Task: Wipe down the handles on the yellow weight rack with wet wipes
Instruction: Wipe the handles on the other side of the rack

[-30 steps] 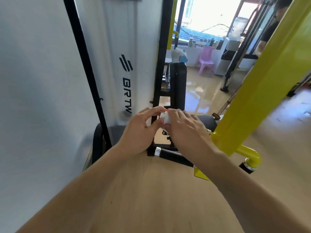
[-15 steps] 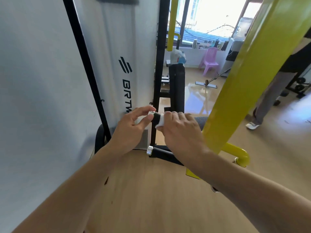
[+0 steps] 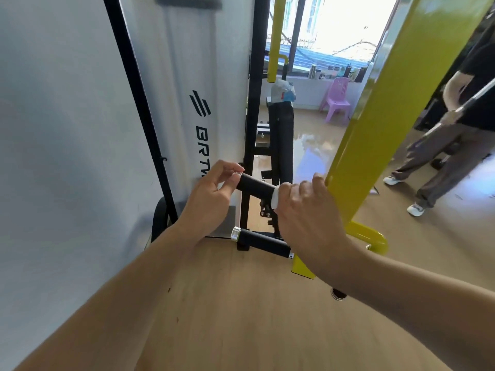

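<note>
With a lower black handle (image 3: 261, 242) at six o'clock apparently awaiting its turn, your right hand (image 3: 305, 210) clenches a wet wipe (image 3: 275, 197) round the upper handle (image 3: 254, 186), your left hand (image 3: 211, 199) pinching its chrome end, the yellow rack post (image 3: 396, 108) at two o'clock.

We see a pale wooden floor (image 3: 241, 317) running back to a bright window (image 3: 334, 30), our landmark. Left of it rises a white panel (image 3: 67, 116) with black lettering and black framing. Below the window, bottles line the sill (image 3: 329, 73), and a lilac plastic chair (image 3: 336, 101) stands on glossy, reflecting floor. Right of the window, a person (image 3: 455, 145) stands in dark clothes.
</note>
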A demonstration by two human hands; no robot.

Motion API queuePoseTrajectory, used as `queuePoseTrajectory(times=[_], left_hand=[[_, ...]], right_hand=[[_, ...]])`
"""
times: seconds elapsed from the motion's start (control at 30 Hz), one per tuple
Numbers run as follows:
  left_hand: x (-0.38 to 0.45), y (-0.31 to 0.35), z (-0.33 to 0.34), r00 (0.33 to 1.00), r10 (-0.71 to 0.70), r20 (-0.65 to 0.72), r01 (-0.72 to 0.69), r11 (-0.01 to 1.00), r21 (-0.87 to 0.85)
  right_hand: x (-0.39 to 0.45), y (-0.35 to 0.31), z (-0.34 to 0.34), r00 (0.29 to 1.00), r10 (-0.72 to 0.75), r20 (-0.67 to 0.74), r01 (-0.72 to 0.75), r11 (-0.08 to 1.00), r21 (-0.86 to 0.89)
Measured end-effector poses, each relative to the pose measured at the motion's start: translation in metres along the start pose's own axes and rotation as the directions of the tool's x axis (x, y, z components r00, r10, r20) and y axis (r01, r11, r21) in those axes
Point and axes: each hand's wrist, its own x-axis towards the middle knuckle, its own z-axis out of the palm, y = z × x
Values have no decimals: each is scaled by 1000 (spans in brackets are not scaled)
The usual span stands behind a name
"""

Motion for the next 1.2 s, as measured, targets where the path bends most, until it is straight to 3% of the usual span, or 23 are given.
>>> queuePoseTrajectory(times=[0.07, 0.27, 0.33, 0.5, 0.6, 0.77, 1.0, 1.1, 1.2], left_hand=[[-1, 0, -2, 1000, -5, -4, 5, 1000, -12], [-3, -2, -4, 999, 35, -12, -35, 999, -32], [-4, -3, -3, 999, 38, -13, -38, 999, -26], [-6, -3, 0, 1000, 19, -11, -18, 1000, 26], [-7, -1, 0, 1000, 16, -13, -16, 1000, 27], [-8, 0, 0, 1000, 18, -16, -17, 999, 27], [-11, -2, -4, 999, 35, -31, -37, 999, -40], [-13, -3, -2, 999, 35, -22, -36, 999, -28], [-14, 0, 0, 1000, -8, 19, 8, 1000, -26]], right_hand=[[11, -8, 2, 1000, 24, -16, -21, 992, 125], [39, -35, -3, 988, -60, -140, 106, 931, 350], [36, -32, -9, 990, -62, -126, 100, 941, 323], [-1, 0, -22, 996, -70, 62, 67, 996, 56], [-18, 9, -19, 993, -63, 96, 69, 996, -52], [-2, -1, -8, 999, -22, 27, 19, 995, 99], [36, -38, -8, 985, -76, -156, 117, 954, 276], [23, -25, -15, 992, -97, -76, 110, 975, 192], [-6, -1, -20, 997, -47, 67, 49, 998, -30]])
